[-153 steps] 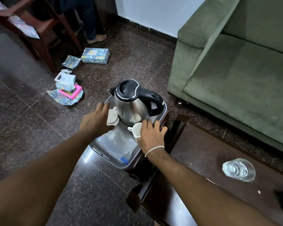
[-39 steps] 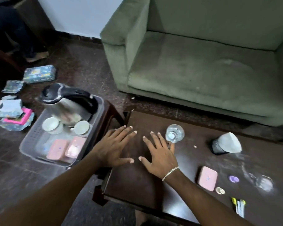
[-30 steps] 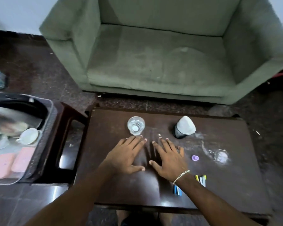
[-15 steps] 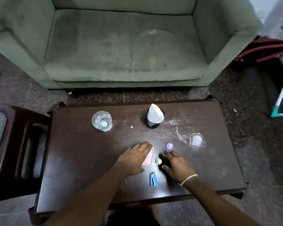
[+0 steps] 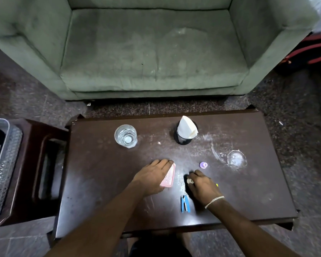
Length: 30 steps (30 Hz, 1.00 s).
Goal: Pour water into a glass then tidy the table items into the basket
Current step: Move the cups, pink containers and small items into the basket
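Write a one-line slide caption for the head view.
Left hand on a pink case, right hand pinching a small pale item, water glass on the dark table.

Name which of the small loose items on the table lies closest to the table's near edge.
The blue stapler, just left of the right hand's wrist. The purple cap and the pink case under the left hand all lie farther back.
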Available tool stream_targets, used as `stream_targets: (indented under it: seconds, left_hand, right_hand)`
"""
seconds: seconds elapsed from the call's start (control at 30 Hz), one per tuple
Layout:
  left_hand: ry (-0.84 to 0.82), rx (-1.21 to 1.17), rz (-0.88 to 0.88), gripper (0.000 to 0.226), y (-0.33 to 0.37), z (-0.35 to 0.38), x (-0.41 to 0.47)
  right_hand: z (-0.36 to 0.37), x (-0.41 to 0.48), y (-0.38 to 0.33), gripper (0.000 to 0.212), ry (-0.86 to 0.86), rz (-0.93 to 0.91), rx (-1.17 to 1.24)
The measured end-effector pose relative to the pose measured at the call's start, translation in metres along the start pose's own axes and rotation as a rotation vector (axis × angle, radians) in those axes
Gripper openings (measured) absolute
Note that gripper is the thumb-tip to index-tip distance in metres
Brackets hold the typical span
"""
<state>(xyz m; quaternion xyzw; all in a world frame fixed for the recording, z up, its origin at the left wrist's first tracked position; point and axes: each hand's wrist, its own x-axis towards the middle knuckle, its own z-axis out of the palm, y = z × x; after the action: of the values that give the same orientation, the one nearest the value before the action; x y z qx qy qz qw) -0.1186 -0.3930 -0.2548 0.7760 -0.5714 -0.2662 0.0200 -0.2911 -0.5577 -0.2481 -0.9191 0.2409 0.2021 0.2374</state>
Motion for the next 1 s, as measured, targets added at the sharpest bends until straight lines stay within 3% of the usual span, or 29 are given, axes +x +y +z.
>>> stream_targets:
  seconds: [0.2, 0.37, 0.5, 0.77, 1.0]
  left_hand:
    - [0.038, 0.034, -0.059, 0.106, -0.029, -0.019, -0.036]
    - [0.031, 0.041, -0.094, 0.105, -0.039, -0.018, -0.053]
    - [0.023, 0.029, -0.086, 0.104, -0.040, -0.010, -0.054]
    - [0.047, 0.011, -0.083, 0.104, -0.044, -0.004, -0.057]
    - [0.094, 0.010, -0.142, 0.104, -0.062, -0.030, -0.097]
  right_hand:
    - [-0.024, 0.005, -0.002, 0.035, 0.094, 0.031, -0.082]
    - [-0.033, 0.008, 0.007, 0.038, 0.159, 0.041, -0.324]
    - [-0.030, 0.025, 0.023, 0.029, 0.054, 0.060, -0.281]
    - [-0.031, 0.029, 0.012, 0.037, 0.001, 0.054, -0.230]
    - [-0.040, 0.028, -0.050, 0.031, 0.015, -0.176, -0.150]
